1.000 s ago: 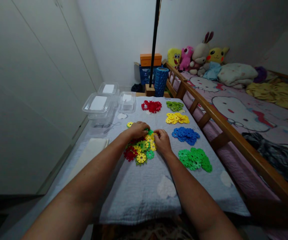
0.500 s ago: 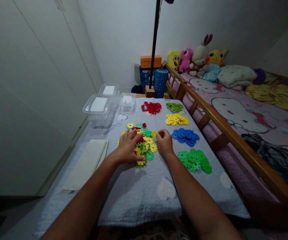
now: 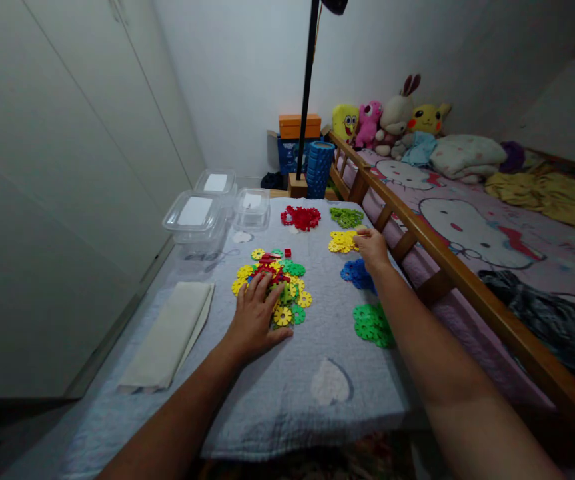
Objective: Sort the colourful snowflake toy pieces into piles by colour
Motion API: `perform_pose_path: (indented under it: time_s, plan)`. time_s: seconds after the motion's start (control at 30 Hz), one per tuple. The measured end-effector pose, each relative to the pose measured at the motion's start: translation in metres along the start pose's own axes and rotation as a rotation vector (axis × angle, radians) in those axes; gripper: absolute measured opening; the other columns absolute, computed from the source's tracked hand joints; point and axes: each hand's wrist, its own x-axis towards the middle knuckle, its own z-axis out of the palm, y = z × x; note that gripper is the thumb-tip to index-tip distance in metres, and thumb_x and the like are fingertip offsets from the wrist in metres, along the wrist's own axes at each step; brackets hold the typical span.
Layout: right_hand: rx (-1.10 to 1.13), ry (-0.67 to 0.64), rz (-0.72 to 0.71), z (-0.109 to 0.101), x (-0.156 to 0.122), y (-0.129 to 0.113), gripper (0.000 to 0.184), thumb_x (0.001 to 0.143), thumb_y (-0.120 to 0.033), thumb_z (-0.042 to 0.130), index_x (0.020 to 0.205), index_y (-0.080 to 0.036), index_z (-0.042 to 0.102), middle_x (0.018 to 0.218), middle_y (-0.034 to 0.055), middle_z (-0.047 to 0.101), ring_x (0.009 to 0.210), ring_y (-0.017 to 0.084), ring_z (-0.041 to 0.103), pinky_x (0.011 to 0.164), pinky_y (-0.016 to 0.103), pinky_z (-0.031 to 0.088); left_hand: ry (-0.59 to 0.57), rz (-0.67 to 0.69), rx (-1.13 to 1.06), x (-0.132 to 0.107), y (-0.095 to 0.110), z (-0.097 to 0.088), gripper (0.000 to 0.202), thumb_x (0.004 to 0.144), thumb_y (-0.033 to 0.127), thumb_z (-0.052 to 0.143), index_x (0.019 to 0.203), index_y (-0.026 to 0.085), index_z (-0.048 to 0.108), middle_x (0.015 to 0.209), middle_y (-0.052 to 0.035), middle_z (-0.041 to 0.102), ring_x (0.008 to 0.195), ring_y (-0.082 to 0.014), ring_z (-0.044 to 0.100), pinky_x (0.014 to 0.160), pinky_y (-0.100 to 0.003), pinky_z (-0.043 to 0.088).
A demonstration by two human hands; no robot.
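Note:
My left hand (image 3: 256, 313) lies flat with fingers spread on the near edge of a mixed pile of toothed plastic discs (image 3: 280, 277) in yellow, green and red. My right hand (image 3: 372, 248) reaches across to the right edge of the sorted yellow pile (image 3: 341, 241), fingers pinched on what looks like a yellow disc. Its forearm passes over the blue pile (image 3: 354, 273) and the bright green pile (image 3: 371, 325). Further back lie a red pile (image 3: 301, 217) and an olive-green pile (image 3: 347, 215). All sit on a pale blue cloth (image 3: 287, 387).
Clear lidded plastic boxes (image 3: 194, 215) stand at the back left, a folded beige cloth (image 3: 167, 337) at the left. A wooden bed rail (image 3: 417, 233) borders the right side. A black pole (image 3: 304, 100), a blue roller (image 3: 320, 167) and plush toys (image 3: 392, 117) are behind.
My right hand left the mixed pile and moved back-right to the yellow pile. My left hand slid toward me and flattened on the mixed pile's near edge.

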Motion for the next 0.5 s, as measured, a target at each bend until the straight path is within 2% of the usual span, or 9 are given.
perform_pose_path:
  time_s: [0.1, 0.2, 0.3, 0.43, 0.5]
  plan:
    - [-0.07, 0.091, 0.101, -0.018, 0.034, 0.011, 0.018, 0.065, -0.008, 0.059, 0.08, -0.016, 0.063, 0.06, -0.0042, 0.054, 0.054, 0.011, 0.052, 0.049, 0.02, 0.039, 0.037, 0.01, -0.018, -0.001, 0.0, 0.005, 0.087, 0.072, 0.059, 0.077, 0.149, 0.029, 0.05, 0.163, -0.0158, 0.036, 0.151, -0.0422, 0.027, 0.122, -0.066, 0.02]
    - [-0.119, 0.176, 0.201, -0.032, 0.056, 0.024, 0.018, 0.065, -0.005, 0.06, 0.08, -0.014, 0.065, 0.054, -0.0039, 0.052, 0.05, 0.011, 0.05, 0.045, 0.019, 0.038, 0.043, 0.011, -0.028, -0.003, 0.0, 0.009, 0.084, 0.071, 0.058, 0.077, 0.146, 0.031, 0.053, 0.161, -0.0145, 0.04, 0.149, -0.0425, 0.031, 0.121, -0.066, 0.021]
    - [-0.153, 0.216, 0.261, -0.039, 0.066, 0.034, 0.014, 0.068, -0.005, 0.062, 0.079, -0.013, 0.066, 0.05, -0.0043, 0.048, 0.046, 0.01, 0.046, 0.04, 0.019, 0.033, 0.067, 0.025, -0.045, -0.004, -0.001, 0.008, 0.081, 0.072, 0.062, 0.075, 0.144, 0.03, 0.055, 0.159, -0.0141, 0.043, 0.147, -0.0416, 0.034, 0.122, -0.065, 0.021]
    - [-0.155, 0.185, 0.291, -0.041, 0.07, 0.044, 0.011, 0.072, -0.008, 0.062, 0.08, -0.014, 0.065, 0.046, -0.006, 0.045, 0.04, 0.01, 0.043, 0.037, 0.019, 0.031, 0.175, 0.043, -0.102, -0.003, -0.003, 0.0, 0.057, 0.088, 0.056, 0.061, 0.137, 0.028, 0.059, 0.154, -0.0123, 0.048, 0.145, -0.0346, 0.039, 0.123, -0.058, 0.023]
    - [-0.151, 0.169, 0.277, -0.04, 0.072, 0.047, 0.008, 0.073, -0.009, 0.063, 0.08, -0.014, 0.064, 0.044, -0.0066, 0.044, 0.038, 0.01, 0.042, 0.036, 0.019, 0.029, 0.233, 0.004, -0.136, -0.002, -0.006, -0.004, 0.048, 0.092, 0.052, 0.055, 0.132, 0.028, 0.062, 0.151, -0.011, 0.051, 0.143, -0.0327, 0.042, 0.122, -0.057, 0.026]
